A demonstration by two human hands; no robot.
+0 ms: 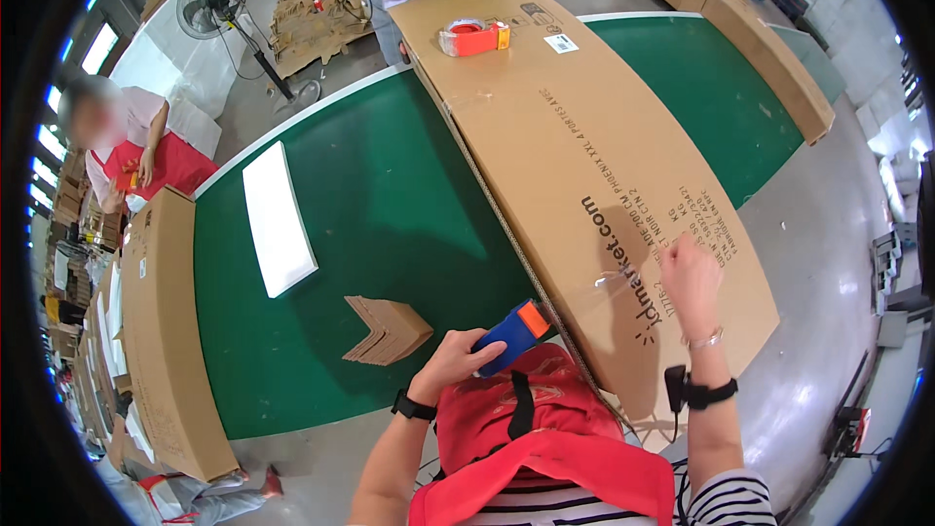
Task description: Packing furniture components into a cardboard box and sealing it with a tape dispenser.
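Head view: left hand point(456, 362) grips blue-orange tape dispenser point(513, 332) at near end of long flat carton point(584, 166). Right hand point(691, 278) presses flat, fingers spread, on carton's near right corner, holding nothing. Carton lies diagonally across green table point(390, 205); corner protectors point(388, 329) just left of dispenser.

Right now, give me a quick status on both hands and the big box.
Left hand grips blue tape dispenser at long cardboard box. Right hand flat on box top, pressing clear tape. Red tape dispenser sits at far end.
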